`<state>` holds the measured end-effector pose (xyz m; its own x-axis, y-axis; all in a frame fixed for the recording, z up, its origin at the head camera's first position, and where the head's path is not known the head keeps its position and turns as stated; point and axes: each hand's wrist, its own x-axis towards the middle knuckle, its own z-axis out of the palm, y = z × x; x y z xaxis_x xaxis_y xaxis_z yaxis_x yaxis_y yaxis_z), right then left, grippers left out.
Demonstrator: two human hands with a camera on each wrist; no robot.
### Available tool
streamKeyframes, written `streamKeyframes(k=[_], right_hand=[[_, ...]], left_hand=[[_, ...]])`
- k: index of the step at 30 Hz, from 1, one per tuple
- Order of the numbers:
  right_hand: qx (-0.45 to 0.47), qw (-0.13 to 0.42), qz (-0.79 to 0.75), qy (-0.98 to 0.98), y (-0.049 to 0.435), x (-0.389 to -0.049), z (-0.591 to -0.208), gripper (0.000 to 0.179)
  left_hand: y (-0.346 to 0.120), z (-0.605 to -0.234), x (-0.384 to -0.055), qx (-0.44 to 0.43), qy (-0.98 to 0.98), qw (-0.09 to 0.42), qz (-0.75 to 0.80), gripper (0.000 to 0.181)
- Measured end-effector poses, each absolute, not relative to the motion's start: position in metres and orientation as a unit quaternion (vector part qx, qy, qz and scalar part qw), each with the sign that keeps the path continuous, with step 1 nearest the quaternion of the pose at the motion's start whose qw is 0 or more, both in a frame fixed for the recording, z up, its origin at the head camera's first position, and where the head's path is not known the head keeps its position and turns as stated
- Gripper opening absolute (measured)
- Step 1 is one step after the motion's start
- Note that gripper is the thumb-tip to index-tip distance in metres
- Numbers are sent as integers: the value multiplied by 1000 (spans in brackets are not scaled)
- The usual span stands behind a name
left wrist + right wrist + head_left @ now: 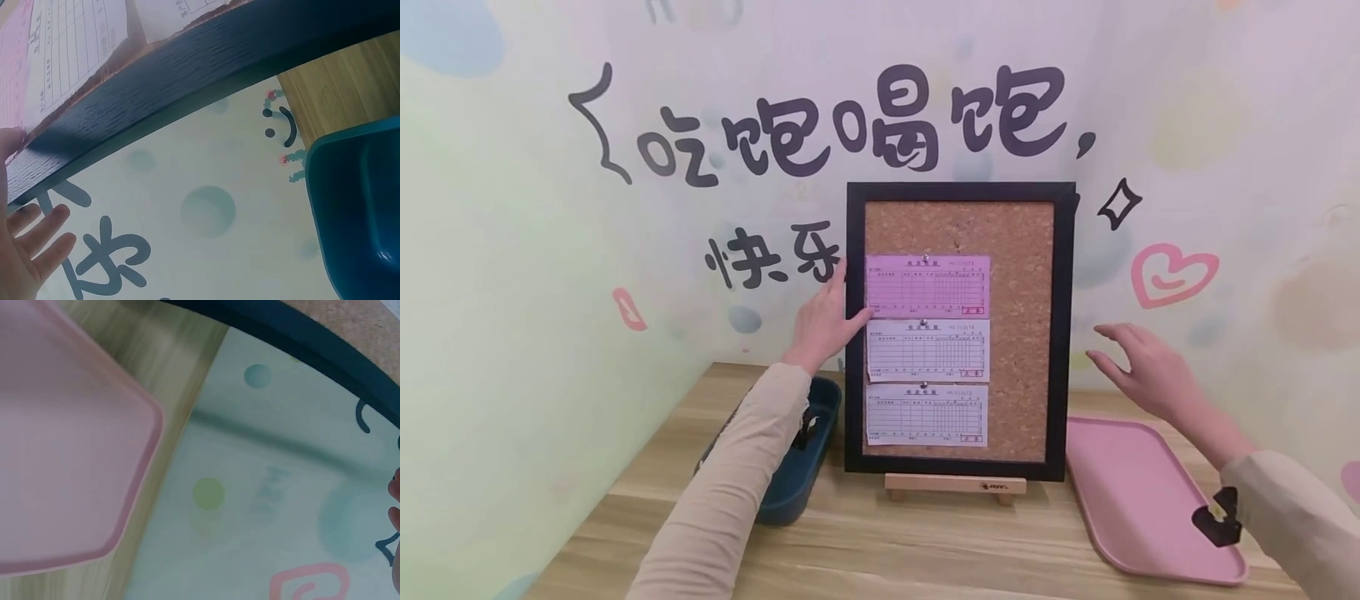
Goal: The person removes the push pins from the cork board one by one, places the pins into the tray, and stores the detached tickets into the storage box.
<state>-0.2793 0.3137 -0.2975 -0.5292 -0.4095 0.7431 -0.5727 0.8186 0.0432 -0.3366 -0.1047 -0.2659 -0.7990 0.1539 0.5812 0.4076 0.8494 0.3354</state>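
Observation:
A black-framed cork board (1022,333) stands upright on a small wooden easel (955,484). Three receipts are pinned down its left side: a pink one (927,287) on top, a white one (928,350) under it, and another white one (927,414) lowest. My left hand (823,321) is at the frame's left edge, its thumb on the pink receipt's lower left corner. In the left wrist view its fingers (37,237) lie straight behind the frame (187,81). My right hand (1138,362) hovers right of the frame, fingers spread, touching nothing.
A pink tray (1135,500) lies on the wooden table (925,550) under my right hand, also in the right wrist view (62,456). A dark teal bin (808,475) sits left of the board, behind my left forearm. A decorated wall stands close behind.

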Motion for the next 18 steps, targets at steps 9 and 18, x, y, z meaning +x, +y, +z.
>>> streamKeyframes(k=[9,18], right_hand=[[311,438,111,-836,300,-286,-272,39],[325,442,103,-830,278,-292,-251,44]], left_hand=[[-99,-268,-336,-143,-923,275,-229,85],[-98,-267,-334,-134,-920,284,-235,85]])
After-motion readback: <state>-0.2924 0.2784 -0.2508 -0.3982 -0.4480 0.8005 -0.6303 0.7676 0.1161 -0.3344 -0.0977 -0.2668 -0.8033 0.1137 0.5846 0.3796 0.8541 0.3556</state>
